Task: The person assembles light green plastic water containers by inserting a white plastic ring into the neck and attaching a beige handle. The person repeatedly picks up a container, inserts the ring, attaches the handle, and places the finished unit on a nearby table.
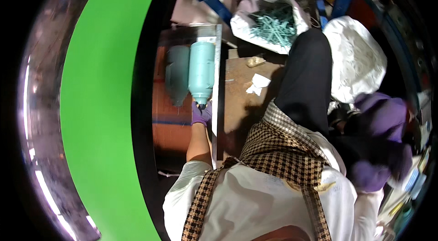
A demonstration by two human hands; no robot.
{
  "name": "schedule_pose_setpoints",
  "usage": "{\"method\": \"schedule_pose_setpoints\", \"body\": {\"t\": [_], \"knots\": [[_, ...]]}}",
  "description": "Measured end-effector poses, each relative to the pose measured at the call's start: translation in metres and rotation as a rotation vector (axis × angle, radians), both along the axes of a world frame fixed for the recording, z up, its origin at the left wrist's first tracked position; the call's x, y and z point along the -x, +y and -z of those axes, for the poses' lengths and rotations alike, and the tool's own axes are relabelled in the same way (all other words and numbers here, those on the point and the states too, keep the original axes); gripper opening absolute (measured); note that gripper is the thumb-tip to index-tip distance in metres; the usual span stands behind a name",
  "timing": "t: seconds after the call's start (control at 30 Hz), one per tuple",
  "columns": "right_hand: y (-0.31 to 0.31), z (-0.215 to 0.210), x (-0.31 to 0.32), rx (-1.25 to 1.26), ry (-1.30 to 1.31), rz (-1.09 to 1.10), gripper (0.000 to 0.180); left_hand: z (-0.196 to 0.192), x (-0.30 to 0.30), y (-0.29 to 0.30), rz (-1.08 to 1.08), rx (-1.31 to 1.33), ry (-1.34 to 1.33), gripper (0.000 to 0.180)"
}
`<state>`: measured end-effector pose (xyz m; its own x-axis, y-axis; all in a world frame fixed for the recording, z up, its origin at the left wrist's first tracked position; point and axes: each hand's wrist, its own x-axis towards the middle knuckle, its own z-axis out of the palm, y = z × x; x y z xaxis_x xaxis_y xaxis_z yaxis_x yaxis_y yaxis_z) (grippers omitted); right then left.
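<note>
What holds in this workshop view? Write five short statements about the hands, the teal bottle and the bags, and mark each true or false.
1. The left hand wears a purple glove and grips the teal bottle-shaped part by its narrow neck. True.
2. The teal part lies beside a shiny metal panel that mirrors it on its left. True.
3. The open white bag holds red caps. False: it holds thin teal sticks.
4. The right hand is bare. False: it wears a purple glove, and it is too blurred to tell whether it holds anything.
5. The person wears a houndstooth apron over a white shirt. True.
</note>
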<state>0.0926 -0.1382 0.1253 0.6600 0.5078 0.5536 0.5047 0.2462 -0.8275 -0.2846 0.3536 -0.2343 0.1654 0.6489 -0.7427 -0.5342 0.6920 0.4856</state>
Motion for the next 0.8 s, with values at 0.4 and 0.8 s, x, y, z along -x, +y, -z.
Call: {"method": "schedule_pose_setpoints", "body": {"t": [0.4, 0.8], "knots": [[0.064, -0.005, 0.025, 0.262, -0.648, 0.191, 0.033, -0.115, -0.046, 0.076, 0.176, -0.640, 0.432, 0.048], [0.020, 0.079, -0.005, 0.279, -0.341, -0.073, 0.037, -0.307, -0.204, -0.195, 0.942, -2.308, 0.729, 0.085]]}}
